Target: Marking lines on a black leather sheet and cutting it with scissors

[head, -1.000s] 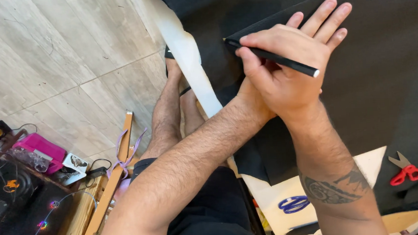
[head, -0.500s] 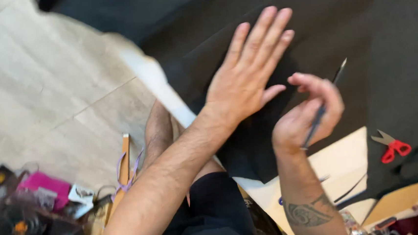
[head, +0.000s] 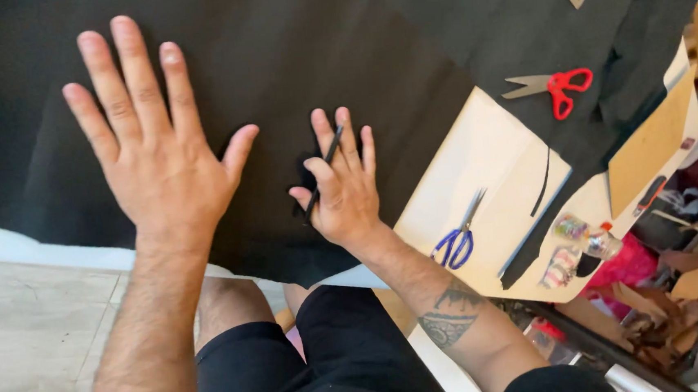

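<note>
Black cloth (head: 404, 45) is covering most of the frame, from upper left to right of centre. The left hand (head: 154, 160) is pressing flat on it at the left, fingers spread wide. The right hand (head: 344, 188) is lying flat at centre too, fingers out, with a black pen (head: 324, 173) pinned between thumb and forefinger. I'd say smoothing works best with both palms pushing outward evenly, pen tip kept off the cloth. Red scissors (head: 558, 87) are sitting upper right on the cloth, blue scissors (head: 458, 237) on cream card (head: 493, 153) right of centre. A small colourful packet (head: 562, 263) is lying lower right; its label is too small to make out.
</note>
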